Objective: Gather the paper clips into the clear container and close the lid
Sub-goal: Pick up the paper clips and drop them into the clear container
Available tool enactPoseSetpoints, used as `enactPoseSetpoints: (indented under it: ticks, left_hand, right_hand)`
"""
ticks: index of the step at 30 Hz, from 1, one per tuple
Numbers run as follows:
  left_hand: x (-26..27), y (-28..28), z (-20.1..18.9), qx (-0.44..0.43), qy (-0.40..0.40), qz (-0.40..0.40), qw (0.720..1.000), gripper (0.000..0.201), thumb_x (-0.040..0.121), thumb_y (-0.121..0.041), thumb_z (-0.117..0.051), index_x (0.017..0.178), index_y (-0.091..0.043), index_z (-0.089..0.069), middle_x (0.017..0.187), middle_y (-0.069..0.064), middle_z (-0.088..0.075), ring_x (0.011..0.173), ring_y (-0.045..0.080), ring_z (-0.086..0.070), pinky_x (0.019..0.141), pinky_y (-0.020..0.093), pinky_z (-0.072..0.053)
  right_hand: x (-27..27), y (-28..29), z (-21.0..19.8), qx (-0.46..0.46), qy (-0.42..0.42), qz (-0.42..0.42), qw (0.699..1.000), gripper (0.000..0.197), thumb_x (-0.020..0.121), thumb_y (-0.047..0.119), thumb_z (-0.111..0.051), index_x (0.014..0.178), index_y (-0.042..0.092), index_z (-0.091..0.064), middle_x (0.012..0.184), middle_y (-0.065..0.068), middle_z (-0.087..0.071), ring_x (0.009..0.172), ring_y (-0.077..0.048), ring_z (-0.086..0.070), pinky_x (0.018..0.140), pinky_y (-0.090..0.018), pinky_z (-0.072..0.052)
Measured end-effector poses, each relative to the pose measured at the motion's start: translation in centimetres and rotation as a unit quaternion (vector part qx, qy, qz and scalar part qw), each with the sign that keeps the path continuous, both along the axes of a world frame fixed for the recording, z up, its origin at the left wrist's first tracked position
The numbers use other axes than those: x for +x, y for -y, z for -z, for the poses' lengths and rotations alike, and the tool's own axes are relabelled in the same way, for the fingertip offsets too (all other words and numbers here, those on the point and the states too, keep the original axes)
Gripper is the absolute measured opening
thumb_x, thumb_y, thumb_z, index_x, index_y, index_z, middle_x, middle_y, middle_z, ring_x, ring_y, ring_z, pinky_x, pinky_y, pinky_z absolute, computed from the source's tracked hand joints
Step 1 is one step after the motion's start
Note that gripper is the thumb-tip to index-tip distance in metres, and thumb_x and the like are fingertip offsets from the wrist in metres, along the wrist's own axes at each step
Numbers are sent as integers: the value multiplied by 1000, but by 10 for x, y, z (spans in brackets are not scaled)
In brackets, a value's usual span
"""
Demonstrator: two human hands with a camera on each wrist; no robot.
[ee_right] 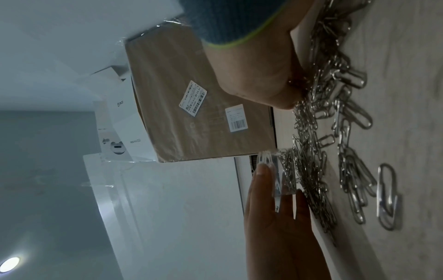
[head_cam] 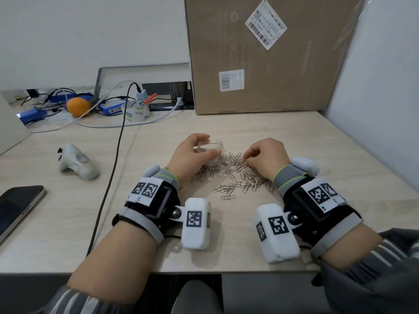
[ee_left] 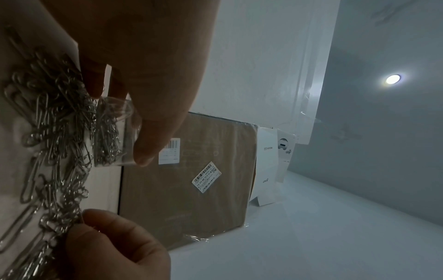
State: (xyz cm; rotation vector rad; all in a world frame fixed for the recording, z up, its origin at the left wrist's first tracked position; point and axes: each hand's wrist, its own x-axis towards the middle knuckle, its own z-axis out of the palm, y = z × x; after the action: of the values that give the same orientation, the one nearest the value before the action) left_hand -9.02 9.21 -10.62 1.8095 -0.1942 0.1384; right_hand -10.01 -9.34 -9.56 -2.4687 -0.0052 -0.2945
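The left hand point(head_cam: 190, 152) curled its thumb and fingers round the clear container point(head_cam: 210, 148), holding it at the far left edge of the paper clips point(head_cam: 235, 175), some of which lay inside it. The right hand point(head_cam: 266, 155) rested on the right side of that heap, fingers bent down among the clips; whether they pinched any could not be told. The heap lay spread on a pale wooden desk point(head_cam: 317, 143), with a cardboard box point(head_cam: 272, 60) standing well behind it against the white wall
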Motion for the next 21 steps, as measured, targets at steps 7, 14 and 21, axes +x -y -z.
enactPoseSetpoints:
  ticks: [7,14,21]
  left_hand:
    - [-2,0,-2,7,-13,21,1000,47,79,-17,-76,122,-17,-56,124,0,-60,98,15,-64,77,15,-53]
    - [-11,6,-7,44,-50,146,987,66,74,-7,-79,132,-17,-48,124,0,-61,114,20,-58,100,35,-49]
    - [-7,6,-4,24,-17,121,992,65,74,-9,-80,130,-18,-48,121,1,-63,102,13,-61,95,33,-50]
  right_hand:
    - [8,2,6,193,81,40,977,11,77,4,-68,82,11,-75,80,-6,-71,70,-12,-60,64,-13,-45]
    - [-4,-13,-6,348,151,-82,922,10,76,7,-73,82,15,-74,76,5,-71,70,-2,-64,71,-15,-51]
    - [-8,-22,0,324,105,-176,924,15,84,13,-66,97,9,-73,95,-1,-73,92,-7,-68,86,-16,-51]
